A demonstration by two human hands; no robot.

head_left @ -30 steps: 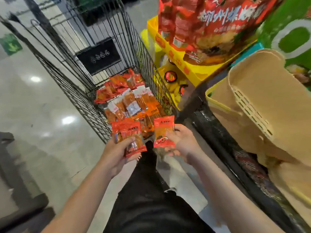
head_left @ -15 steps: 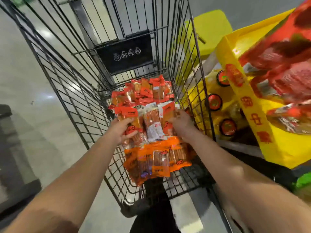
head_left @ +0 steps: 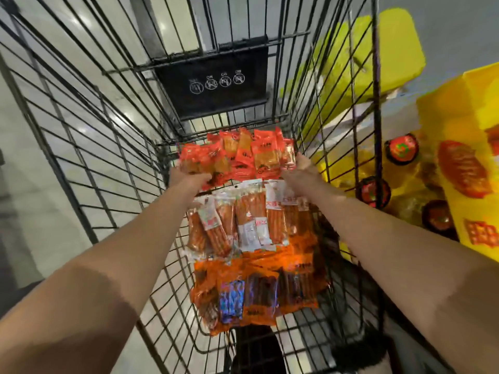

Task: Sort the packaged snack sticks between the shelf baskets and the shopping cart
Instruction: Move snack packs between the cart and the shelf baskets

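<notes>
Nearest the camera, two bare forearms are seen reaching down and forward into the wire shopping cart (head_left: 89,147). Between them, on the cart floor, a row of orange packs (head_left: 259,290) is laid, and just beyond it a row of clear packs with white labels (head_left: 243,220), through which the reddish sticks can be seen. The two rows touch and overlap slightly at their shared edge.

Farther in, at the far end of the cart floor, a cluster of red packs (head_left: 243,155) is found, and both hands are placed at it. The left hand (head_left: 186,176) is set at the cluster's left edge with its fingers curled under and around the nearest packs; the right hand (head_left: 302,166) is set against the cluster's right edge, but whether its fingers are closed round a pack or merely pressed to it cannot be told. The hands are held well apart, with the red cluster between them.

The step in hand is judged to be the placing or squaring of the red packs as a third group in the cart. The next move is expected to call for a release without disturbing the neighbouring clear row, which lies just beside the wrists.

Beyond the packs, a black placard (head_left: 213,79) is fixed to the cart's end wall. To the right, outside the wire, yellow shelf stock (head_left: 469,163) is seen.
</notes>
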